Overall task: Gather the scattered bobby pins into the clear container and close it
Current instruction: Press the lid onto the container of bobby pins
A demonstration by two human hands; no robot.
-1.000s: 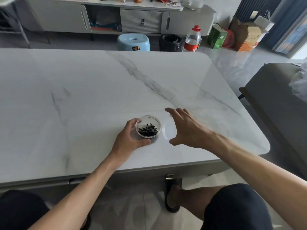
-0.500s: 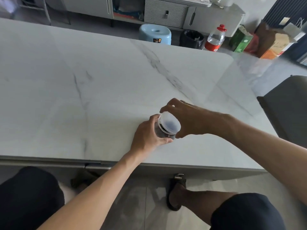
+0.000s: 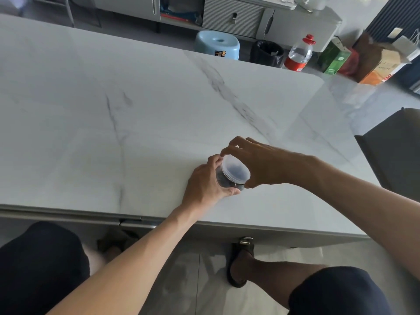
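Container (image 3: 221, 178) in left grip (image 3: 205, 183); lid (image 3: 236, 168) under right grip (image 3: 261, 163).

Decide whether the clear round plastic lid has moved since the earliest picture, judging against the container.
Yes. The clear round plastic lid moved left from the table onto the clear container, held by the right hand.

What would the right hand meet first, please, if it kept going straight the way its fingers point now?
Probably the left hand: the right hand points leftward over the lid it grips, and the left hand's fingers wrap the clear container just beyond. Depth is unclear.
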